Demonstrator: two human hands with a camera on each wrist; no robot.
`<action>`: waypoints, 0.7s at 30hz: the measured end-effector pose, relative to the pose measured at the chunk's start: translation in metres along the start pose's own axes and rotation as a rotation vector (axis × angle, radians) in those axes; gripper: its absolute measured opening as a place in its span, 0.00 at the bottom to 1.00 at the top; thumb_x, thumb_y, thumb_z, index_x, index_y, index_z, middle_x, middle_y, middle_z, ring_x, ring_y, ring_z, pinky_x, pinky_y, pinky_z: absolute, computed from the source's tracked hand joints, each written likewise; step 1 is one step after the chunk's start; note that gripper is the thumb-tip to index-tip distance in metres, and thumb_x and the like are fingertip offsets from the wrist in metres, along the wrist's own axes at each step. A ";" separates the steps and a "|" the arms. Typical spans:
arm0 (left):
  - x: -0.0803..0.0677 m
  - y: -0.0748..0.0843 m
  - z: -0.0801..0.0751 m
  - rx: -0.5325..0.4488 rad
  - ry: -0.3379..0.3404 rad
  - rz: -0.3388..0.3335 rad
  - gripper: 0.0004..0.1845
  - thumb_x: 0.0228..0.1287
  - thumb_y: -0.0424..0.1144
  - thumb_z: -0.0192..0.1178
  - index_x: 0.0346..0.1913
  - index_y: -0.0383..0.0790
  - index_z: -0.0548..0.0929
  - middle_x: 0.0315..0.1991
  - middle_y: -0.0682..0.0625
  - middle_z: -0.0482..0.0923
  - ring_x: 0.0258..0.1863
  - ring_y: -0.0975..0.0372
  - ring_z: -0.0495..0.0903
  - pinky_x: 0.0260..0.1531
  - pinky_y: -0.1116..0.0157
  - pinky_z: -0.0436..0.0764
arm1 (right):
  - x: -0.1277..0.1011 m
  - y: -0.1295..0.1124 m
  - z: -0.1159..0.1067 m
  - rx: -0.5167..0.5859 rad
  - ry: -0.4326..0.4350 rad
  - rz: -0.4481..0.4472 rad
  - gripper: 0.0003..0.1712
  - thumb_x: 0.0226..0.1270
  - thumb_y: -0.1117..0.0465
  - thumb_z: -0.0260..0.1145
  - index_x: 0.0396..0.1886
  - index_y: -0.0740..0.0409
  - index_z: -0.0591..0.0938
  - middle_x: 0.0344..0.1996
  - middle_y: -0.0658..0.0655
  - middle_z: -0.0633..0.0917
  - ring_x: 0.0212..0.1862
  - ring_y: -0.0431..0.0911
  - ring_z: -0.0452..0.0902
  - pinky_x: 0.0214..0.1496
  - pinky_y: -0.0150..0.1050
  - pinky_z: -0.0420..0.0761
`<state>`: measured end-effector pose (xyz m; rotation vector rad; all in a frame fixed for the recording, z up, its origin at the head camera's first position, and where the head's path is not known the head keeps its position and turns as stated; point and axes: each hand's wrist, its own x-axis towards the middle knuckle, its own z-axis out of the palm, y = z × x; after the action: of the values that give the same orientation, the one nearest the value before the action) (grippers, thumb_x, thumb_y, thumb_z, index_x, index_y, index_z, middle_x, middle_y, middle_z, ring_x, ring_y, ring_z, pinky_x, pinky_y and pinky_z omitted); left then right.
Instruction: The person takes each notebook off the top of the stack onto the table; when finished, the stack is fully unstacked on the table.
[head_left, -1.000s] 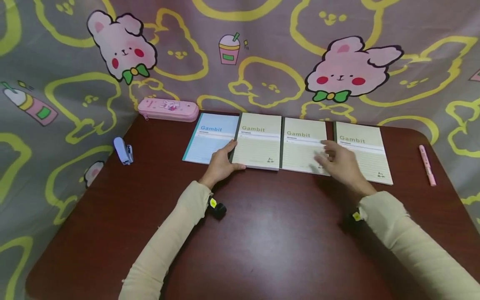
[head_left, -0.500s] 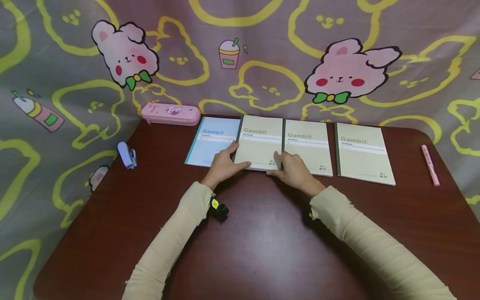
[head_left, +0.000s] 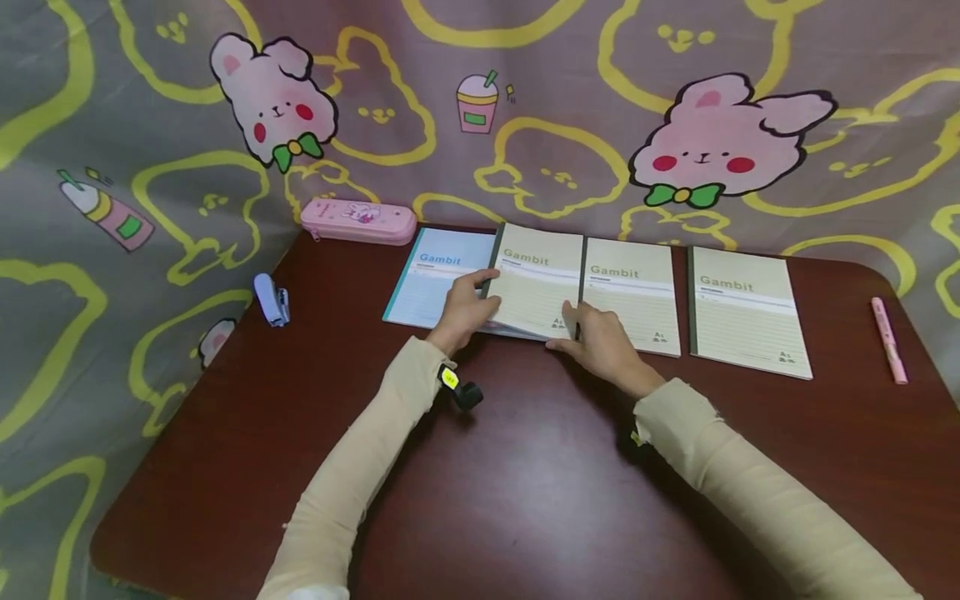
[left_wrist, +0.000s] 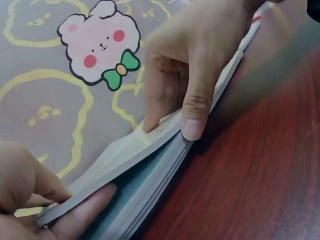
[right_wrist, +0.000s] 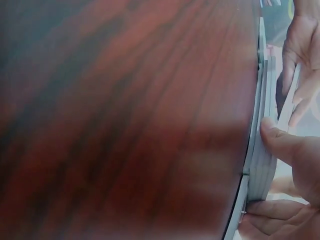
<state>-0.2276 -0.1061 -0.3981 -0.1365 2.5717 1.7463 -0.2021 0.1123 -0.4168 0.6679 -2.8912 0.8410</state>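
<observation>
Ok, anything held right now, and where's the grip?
The top notebook: the left hand pinches its raised left edge. The right hand grips the near right corner of the stack; how many notebooks it has there can't be told.

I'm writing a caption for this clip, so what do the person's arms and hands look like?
The left hand and right hand wear no gloves. Long, wrinkled beige sleeves reach the wrists. A black device with a yellow patch is strapped by the left one; in the head view, only a bit of yellow shows beside the right.
</observation>
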 end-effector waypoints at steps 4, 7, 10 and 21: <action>0.001 0.000 -0.005 -0.079 -0.011 -0.027 0.30 0.61 0.24 0.54 0.67 0.41 0.72 0.67 0.39 0.67 0.20 0.65 0.67 0.15 0.74 0.65 | -0.001 0.000 0.001 -0.004 0.006 -0.006 0.22 0.55 0.52 0.75 0.29 0.60 0.72 0.23 0.55 0.74 0.23 0.47 0.70 0.26 0.41 0.73; -0.001 -0.001 -0.017 -0.143 0.017 -0.033 0.29 0.62 0.23 0.54 0.67 0.41 0.72 0.68 0.41 0.66 0.39 0.62 0.73 0.18 0.75 0.68 | -0.002 -0.001 0.003 -0.017 0.012 -0.020 0.22 0.57 0.53 0.74 0.30 0.62 0.71 0.25 0.56 0.74 0.23 0.47 0.68 0.25 0.40 0.72; -0.009 -0.004 -0.038 -0.214 0.029 -0.037 0.29 0.62 0.22 0.53 0.68 0.39 0.71 0.69 0.42 0.65 0.54 0.61 0.70 0.25 0.77 0.73 | -0.002 -0.002 0.004 -0.047 0.010 -0.022 0.22 0.57 0.52 0.74 0.33 0.64 0.75 0.29 0.58 0.77 0.24 0.48 0.71 0.26 0.42 0.74; -0.120 -0.040 -0.129 -0.310 0.007 -0.054 0.29 0.68 0.23 0.51 0.71 0.39 0.66 0.63 0.36 0.68 0.39 0.70 0.83 0.39 0.71 0.84 | 0.003 -0.004 -0.001 -0.061 -0.039 -0.025 0.20 0.59 0.53 0.73 0.30 0.63 0.73 0.27 0.58 0.76 0.24 0.48 0.70 0.24 0.39 0.70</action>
<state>-0.1016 -0.2340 -0.3781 -0.2164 2.2599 2.1132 -0.2028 0.1088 -0.4135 0.7209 -2.9228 0.7413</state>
